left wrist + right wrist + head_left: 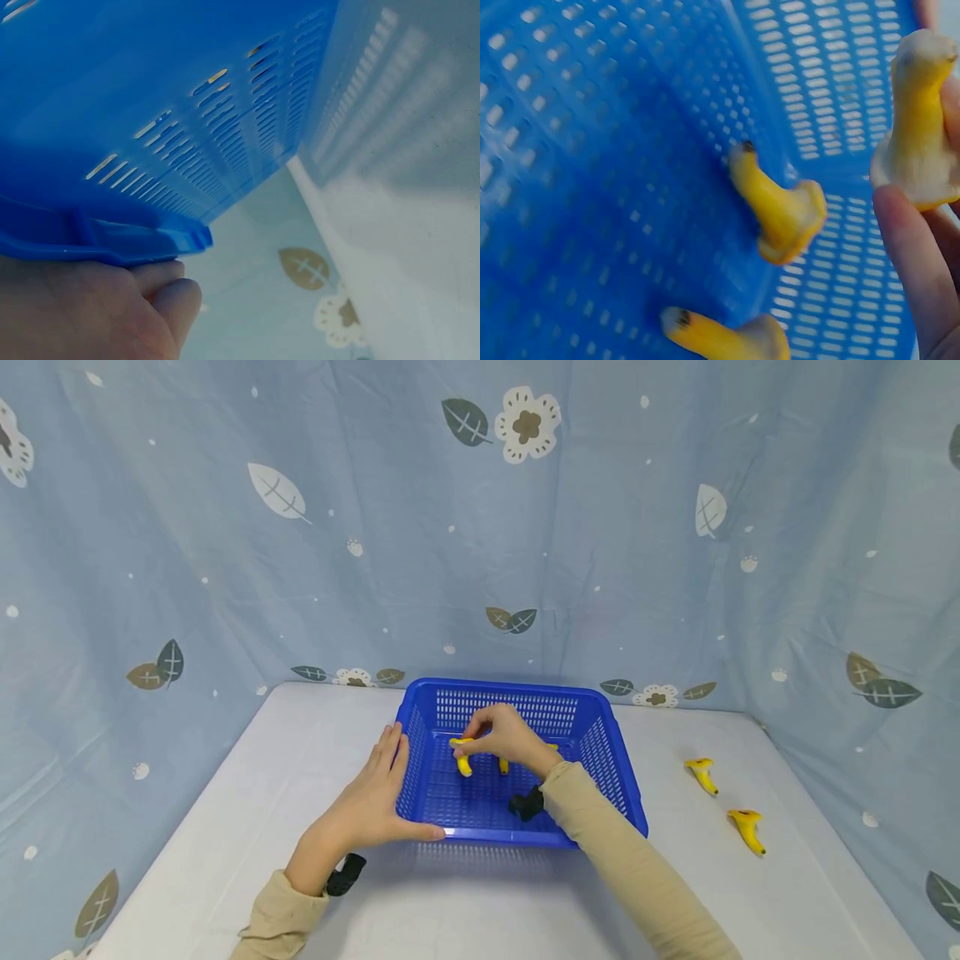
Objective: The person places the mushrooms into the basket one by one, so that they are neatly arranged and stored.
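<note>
My right hand (506, 735) pinches a yellow toy mushroom (464, 764) between thumb and fingers, above the inside of a blue perforated basket (517, 837). The right wrist view shows this mushroom's pale-ended stem and flared cap close up. Two more yellow mushrooms lie inside the basket, a nearer one (727, 337) and another near the wall (780, 210); in the head view my right hand partly hides them. At the basket's left front corner, my left hand (367, 802) rests against the rim with fingers extended and thumb along the front edge.
Two yellow mushrooms, one farther back (702, 774) and one nearer (747, 832), lie on the white tabletop (675, 893) right of the basket. A blue patterned curtain (420, 543) hangs behind and beside the table. Black wrist devices show at both wrists.
</note>
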The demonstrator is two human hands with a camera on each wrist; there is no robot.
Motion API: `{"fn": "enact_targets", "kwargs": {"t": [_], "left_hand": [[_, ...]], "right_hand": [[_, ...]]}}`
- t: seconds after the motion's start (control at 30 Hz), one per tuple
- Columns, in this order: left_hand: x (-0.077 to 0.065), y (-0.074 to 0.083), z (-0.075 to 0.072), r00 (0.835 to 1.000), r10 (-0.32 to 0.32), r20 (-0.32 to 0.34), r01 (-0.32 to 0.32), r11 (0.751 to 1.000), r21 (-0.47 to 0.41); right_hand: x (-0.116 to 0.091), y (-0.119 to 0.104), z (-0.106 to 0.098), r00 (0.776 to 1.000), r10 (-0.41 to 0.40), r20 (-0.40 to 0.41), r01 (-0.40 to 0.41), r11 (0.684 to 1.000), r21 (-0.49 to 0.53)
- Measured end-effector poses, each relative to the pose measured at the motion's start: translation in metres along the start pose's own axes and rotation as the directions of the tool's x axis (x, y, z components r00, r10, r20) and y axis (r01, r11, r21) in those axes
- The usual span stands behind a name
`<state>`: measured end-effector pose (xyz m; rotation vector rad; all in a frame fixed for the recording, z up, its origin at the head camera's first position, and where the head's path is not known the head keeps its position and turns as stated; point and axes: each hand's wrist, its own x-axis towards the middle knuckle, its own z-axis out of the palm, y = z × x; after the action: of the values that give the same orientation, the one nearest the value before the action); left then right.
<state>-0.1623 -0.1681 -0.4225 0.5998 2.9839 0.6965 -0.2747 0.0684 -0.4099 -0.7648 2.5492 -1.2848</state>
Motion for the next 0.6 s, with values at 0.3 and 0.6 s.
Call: {"fn": "enact_targets", "kwargs": {"t": [0.3, 0.6], "left_hand": [[-0.0002, -0.0013, -0.0001, 1.000, -0.001, -0.007, 0.001, 1.000, 0.008], [-0.0008, -0.0017, 0.0002, 1.000, 0.012, -0.023, -0.012, 1.000, 0.003]], "right_hand": [[0.0013, 0.0008, 0.0071, 0.997, 0.040, 0.064, -0.034, 0.996, -0.078], [0.0028, 0.0042, 0.0108, 0.991, 0.011, 0.132, 0.009, 0.989, -0.148]]}}
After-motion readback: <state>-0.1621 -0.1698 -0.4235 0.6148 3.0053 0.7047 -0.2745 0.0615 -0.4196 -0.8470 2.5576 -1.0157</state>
